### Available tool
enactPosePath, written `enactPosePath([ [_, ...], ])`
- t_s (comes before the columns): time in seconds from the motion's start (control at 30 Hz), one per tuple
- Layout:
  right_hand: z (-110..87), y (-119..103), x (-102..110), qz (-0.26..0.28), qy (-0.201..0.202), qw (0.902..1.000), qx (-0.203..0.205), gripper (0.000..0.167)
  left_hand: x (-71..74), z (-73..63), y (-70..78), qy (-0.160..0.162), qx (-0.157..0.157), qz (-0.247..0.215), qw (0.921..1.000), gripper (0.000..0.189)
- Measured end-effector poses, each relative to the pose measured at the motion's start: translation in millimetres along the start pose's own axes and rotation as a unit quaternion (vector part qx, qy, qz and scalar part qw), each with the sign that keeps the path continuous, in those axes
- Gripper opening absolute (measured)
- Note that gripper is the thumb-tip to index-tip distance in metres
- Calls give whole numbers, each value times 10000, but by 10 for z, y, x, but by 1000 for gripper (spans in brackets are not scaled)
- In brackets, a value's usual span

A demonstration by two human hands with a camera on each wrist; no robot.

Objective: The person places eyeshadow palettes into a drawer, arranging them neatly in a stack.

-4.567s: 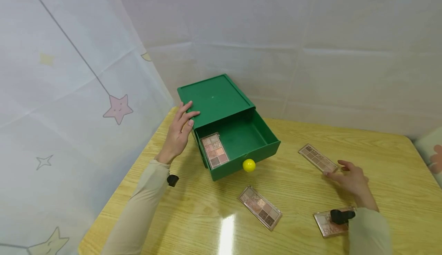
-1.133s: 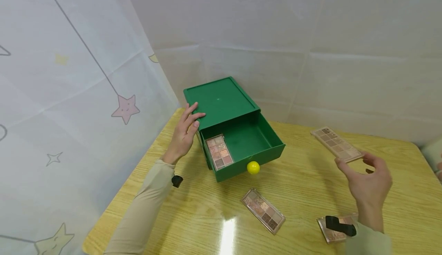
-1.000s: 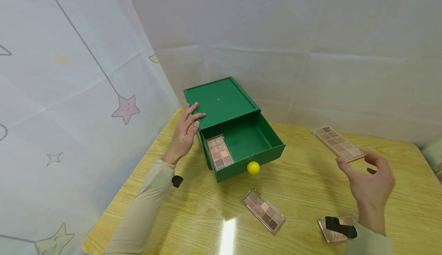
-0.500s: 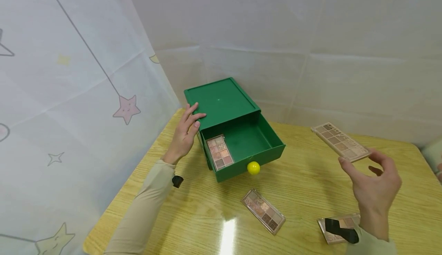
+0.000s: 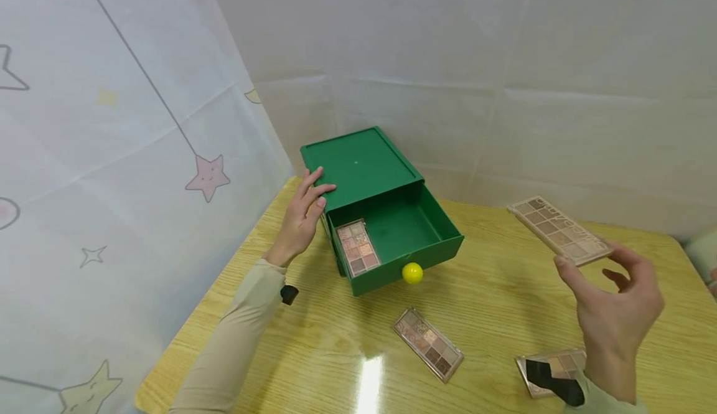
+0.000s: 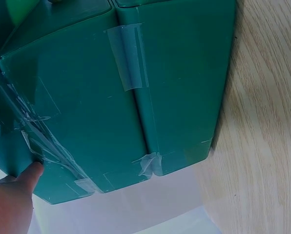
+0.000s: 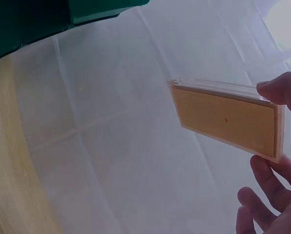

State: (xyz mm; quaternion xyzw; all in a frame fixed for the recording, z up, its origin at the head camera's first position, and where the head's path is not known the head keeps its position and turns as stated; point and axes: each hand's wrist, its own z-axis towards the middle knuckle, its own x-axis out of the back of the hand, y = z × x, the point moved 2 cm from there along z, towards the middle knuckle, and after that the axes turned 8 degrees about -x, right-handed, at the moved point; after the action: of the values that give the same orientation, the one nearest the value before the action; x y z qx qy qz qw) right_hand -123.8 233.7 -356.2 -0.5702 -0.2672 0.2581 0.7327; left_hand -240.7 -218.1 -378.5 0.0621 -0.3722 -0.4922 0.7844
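Note:
My right hand (image 5: 618, 308) pinches one end of an eyeshadow palette (image 5: 560, 230) and holds it raised above the table's right side; the right wrist view shows its plain tan underside (image 7: 226, 119). My left hand (image 5: 297, 224) rests with spread fingers on the upper left edge of a green drawer box (image 5: 358, 168). The box's drawer (image 5: 403, 233), with a yellow ball knob (image 5: 412, 272), stands pulled out. Inside, against its left wall, lies another palette (image 5: 357, 249). In the left wrist view the box's side (image 6: 82, 107) has clear tape over its seams.
On the wooden table (image 5: 482, 314), a palette (image 5: 428, 344) lies in front of the drawer. Another palette (image 5: 560, 364) lies at the front right, partly covered by the black wrist strap (image 5: 551, 384). A pale cloth backdrop (image 5: 560, 121) hangs behind the table.
My right hand has picked the palette up off the table, then moved slightly right with it, tilting its face more toward the head camera. My left hand stays on the box.

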Motion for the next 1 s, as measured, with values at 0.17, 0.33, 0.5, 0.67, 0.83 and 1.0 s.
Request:
enactPosePath([
  [0.17,-61,-77,10,349,1,9992,178,56,1,-8,4,-75,68,129,9999,35],
  [0.33,-102,-145,22,873,21,9960,186,56,4,-8,10,-90,89,167,9998,35],
  [0.5,-146,-197,11,1664,-47,9859,144,54,12,11,74,-52,70,88,9999,34],
  [0.67,-209,-224,-32,2400,-208,9704,180,55,10,-2,19,-79,67,138,9999,34],
  [0.83,-282,-242,-84,2945,-383,9544,284,55,9,-3,14,-71,45,121,9999,35],
  [1.0,-368,-259,-147,3362,-594,9386,491,55,8,2,14,-91,60,165,9998,35],
])
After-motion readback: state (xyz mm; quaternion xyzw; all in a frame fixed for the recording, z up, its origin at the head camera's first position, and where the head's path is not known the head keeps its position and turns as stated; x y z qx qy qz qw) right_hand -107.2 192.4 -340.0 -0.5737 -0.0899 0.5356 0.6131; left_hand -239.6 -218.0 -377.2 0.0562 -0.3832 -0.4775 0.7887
